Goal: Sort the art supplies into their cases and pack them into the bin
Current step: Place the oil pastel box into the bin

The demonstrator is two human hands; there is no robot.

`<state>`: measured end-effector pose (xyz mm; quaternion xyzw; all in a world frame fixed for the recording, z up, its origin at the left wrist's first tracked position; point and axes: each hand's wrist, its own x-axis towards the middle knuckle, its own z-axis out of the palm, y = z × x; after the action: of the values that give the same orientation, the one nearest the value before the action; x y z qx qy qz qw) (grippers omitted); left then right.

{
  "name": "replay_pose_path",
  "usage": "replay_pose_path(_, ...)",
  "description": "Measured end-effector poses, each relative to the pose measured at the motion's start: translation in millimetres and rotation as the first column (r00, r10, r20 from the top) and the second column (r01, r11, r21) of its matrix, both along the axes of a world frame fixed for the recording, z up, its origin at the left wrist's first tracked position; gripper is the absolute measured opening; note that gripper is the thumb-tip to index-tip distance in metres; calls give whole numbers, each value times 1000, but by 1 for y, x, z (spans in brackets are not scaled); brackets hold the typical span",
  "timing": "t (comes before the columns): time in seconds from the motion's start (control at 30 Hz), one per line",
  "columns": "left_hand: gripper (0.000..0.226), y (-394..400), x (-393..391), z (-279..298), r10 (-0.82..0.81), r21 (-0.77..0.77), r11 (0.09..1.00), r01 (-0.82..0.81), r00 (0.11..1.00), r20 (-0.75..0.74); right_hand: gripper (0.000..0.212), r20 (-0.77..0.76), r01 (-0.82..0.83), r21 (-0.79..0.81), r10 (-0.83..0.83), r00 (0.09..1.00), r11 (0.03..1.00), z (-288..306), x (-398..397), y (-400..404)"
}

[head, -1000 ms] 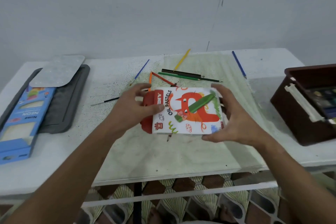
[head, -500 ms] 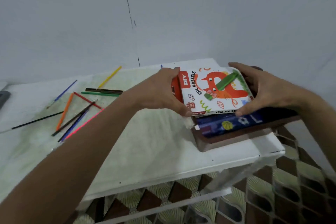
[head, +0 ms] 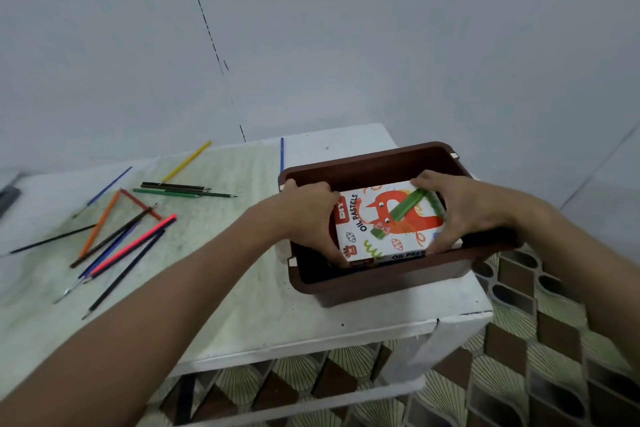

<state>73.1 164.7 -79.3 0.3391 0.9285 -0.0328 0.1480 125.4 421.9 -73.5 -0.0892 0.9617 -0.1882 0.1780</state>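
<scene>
Brown plastic forms the bin (head: 381, 282) that sits at the right end of the white worktop (head: 277, 315), and the oil pastels box (head: 384, 222) lies inside it, face up, between both hands. At the box's left short edge the left hand (head: 308, 215) curls its fingers down over the side, thumb toward the near corner. Opposite it, the right hand (head: 460, 208) grips the right edge, fingers wrapped over the far corner and thumb at the near one. Beneath the box, a dark item shows only as a thin strip. Left of the bin, well apart from it, loose coloured pencils (head: 131, 239) and thin paintbrushes (head: 52, 239) lie scattered on the worktop.
</scene>
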Motion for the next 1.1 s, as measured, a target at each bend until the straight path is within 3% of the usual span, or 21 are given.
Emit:
replay_pose_path(0.13, 93, 5, -4, -10, -32, -163, 986, 28, 999, -24, 108, 16, -57, 121, 56, 998, 991, -14, -9, -3)
replay_pose_path(0.6, 85, 3, -2, -16, -10, -180, 984, 4, 999, -37, 104, 9, -33, 170, 32, 999, 985, -26, -8, -10)
replay_pose_path(0.7, 79, -2, -5, -5, 34, -44, 998, -33, 999, 31, 104, 4, -46, 141, 46, 999, 989, -16, -7, -23)
replay_pose_path(0.8, 62, -26, -14, 15, 55, 241, 969, -58, 998, 21, 94, -66, -9, -62, 5, 998, 998, 5, -11, -50)
replay_pose_path(0.9, 57, -73, -28, 31, 137, 434, 893, -116, 990, -18, 68, -176, -37, -241, -6, 984, 970, 28, -23, -93)
replay_pose_path(0.97, 58, -117, -39, 31, 232, 502, 839, -210, 973, 19, 56, -210, -58, -315, -10, 978, 947, 41, -37, -134)
replay_pose_path(1.1, 52, -225, -56, 29, 363, 565, 753, -336, 929, 67, 54, -296, -151, -331, 49, 954, 931, 55, -81, -238)
